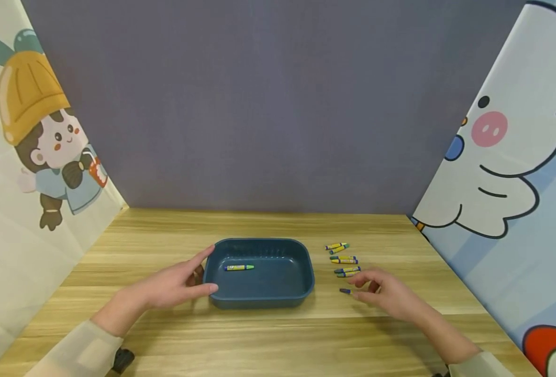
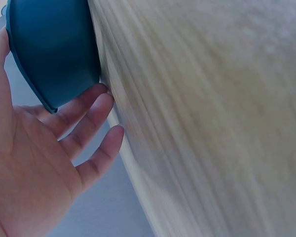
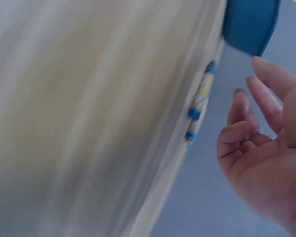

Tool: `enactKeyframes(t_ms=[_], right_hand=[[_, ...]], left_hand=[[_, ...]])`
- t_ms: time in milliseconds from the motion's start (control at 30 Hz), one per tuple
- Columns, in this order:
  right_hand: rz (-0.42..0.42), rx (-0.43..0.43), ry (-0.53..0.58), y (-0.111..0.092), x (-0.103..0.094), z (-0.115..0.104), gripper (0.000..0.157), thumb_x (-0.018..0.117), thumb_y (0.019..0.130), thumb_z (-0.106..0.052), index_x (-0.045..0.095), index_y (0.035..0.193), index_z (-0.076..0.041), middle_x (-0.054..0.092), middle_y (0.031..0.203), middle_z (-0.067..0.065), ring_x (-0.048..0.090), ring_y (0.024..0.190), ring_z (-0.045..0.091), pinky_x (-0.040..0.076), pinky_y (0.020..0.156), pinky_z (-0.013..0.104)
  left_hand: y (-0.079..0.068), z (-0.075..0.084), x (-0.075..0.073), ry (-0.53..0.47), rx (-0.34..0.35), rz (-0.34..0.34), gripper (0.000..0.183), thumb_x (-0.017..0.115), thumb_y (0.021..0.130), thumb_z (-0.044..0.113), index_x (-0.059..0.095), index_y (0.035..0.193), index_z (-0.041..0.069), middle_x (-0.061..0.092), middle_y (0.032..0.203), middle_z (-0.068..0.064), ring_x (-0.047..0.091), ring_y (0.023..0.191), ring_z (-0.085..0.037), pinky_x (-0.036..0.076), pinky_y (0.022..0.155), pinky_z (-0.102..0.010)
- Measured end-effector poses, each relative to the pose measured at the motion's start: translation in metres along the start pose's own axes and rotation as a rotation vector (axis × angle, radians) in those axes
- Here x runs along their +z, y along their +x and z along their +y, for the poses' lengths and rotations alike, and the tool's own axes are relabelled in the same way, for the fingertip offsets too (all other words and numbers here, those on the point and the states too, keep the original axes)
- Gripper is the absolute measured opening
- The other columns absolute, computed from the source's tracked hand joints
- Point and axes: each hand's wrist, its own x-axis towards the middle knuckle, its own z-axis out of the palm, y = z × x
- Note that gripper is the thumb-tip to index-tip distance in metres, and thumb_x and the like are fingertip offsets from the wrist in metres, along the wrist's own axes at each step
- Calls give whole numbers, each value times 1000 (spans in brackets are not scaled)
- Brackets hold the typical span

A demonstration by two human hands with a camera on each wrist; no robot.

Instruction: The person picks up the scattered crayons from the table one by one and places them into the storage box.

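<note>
A dark blue rectangular tray stands on the table with one green-tipped crayon lying in it. At its left end my left hand touches the rim, index finger at the far corner and thumb at the near one. The left wrist view shows the remaining fingers of that hand loosely bent beside the tray wall. Right of the tray, my right hand hovers with thumb and index finger apart over a dark-tipped crayon, partly hidden by the hand. The right wrist view shows crayons on the table, apart from the fingers.
Several more yellow-wrapped crayons lie in pairs beyond the right hand: a far pair, a middle pair and a nearer pair. A grey panel closes off the wooden table's back; printed panels flank it.
</note>
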Motion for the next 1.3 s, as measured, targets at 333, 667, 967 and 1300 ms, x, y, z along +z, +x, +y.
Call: enactKeyframes(t_ms=[333,667,967,1300], right_hand=[[-103,9,29,6,-7,26,39,80,88,-23,70,123,-11,67,117,9,60,99,19,50,77,25],[-151,11,78,12,-5,29,28,78,89,-17,73,116,-9,68,101,7,60,87,10,51,72,25],[-129,66,82,13,-6,29,23,77,90,-18,76,112,-13,65,96,5,56,84,13,48,69,26],[-85,64,17,15,-4,27,20,76,92,-22,77,111,-18,65,94,1,56,80,11,48,66,26]], left_hand=[[-1,1,0,14,15,18,97,59,94,66,8,166,25,59,99,7,57,82,-10,45,75,-28],[-1,2,-1,17,9,18,97,59,94,67,8,166,26,59,100,7,57,83,-9,46,77,-29],[-1,1,-1,7,20,12,97,59,94,65,6,166,25,59,98,6,56,81,-10,45,75,-28],[1,-3,1,31,5,19,98,57,93,69,6,165,27,59,98,9,57,82,-8,45,77,-28]])
